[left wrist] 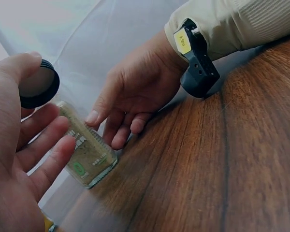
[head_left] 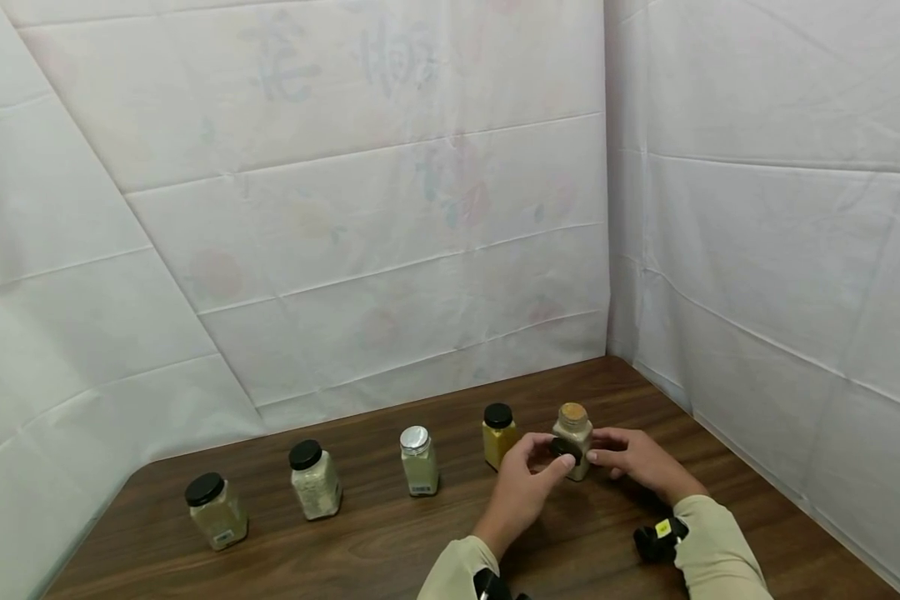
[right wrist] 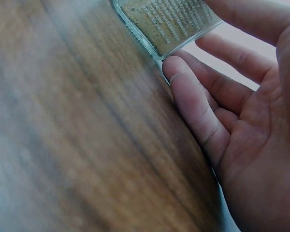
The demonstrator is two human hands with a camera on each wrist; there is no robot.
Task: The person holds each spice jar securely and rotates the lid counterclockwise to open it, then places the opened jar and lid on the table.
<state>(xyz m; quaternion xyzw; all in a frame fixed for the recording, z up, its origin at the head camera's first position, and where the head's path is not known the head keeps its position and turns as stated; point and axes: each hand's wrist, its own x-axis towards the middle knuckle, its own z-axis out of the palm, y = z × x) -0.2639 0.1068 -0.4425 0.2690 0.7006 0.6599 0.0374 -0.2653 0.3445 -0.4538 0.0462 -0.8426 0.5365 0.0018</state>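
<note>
Head: open jar [head_left: 572, 429] stands upright at the right end of a loose row on the tabletop [head_left: 390, 550]. Top is orange-brown; can't tell if seal or contents. Left hand [head_left: 523, 483] has the black lid [head_left: 566, 451] just in front of the jar. Right hand [head_left: 642, 461] is on the jar's right side, likely bracing it. Yellow jar [head_left: 498, 446] just left; silver-topped jar [head_left: 420, 465] and two black-lidded jars [head_left: 317, 483] further off, likely spaced for hand room.

Left wrist: lid pinched near its edge, pale underside showing; remaining left fingers spread, holding nothing. Right thumb on the jar's edge, other fingers curled behind.

Right wrist: right fingers partly closed around the jar's lower part, probably so it won't slide.
</note>
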